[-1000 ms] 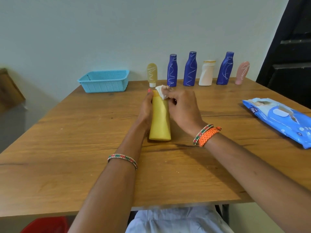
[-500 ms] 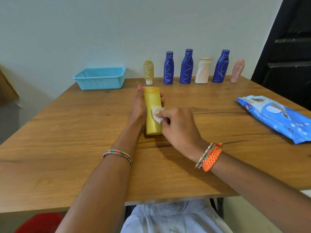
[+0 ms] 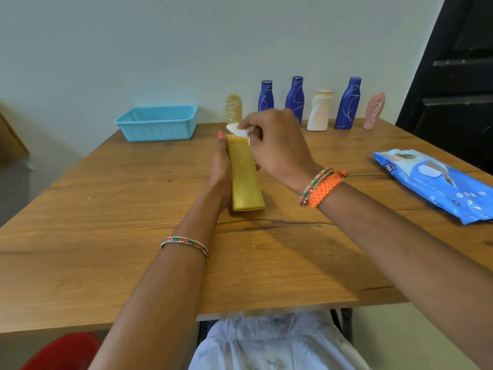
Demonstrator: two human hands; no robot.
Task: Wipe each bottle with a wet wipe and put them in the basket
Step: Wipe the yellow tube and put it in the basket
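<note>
Two hands work at one yellow bottle [image 3: 245, 180], which lies flat on the wooden table [image 3: 106, 236] with its cap end pointing away toward the wall. The left hand [image 3: 220, 169] lies along the bottle's left side and holds it, fingers reaching under and round it, with a pink nail showing near the cap. The right hand [image 3: 274, 145] is raised over the cap end, its fingers curled and pinching a small white wipe [image 3: 237, 130], which sits just at or above the top of the cap; whether it touches the cap cannot be told.

Six more bottles stand upright in a row along the far edge of the table, by the wall: a yellowish tube [image 3: 234, 108], a blue bottle [image 3: 265, 96], a second blue one [image 3: 295, 96] partly behind the right hand, a white bottle [image 3: 319, 110], a third blue one [image 3: 348, 104] and a pink tube [image 3: 374, 110]. The light blue basket [image 3: 157, 124] sits at the far left of the table, well apart from the hands. A blue wipe pack [image 3: 437, 182] lies flat at the right edge. Both wrists wear beaded bracelets; the right also carries an orange band [image 3: 324, 189].
</note>
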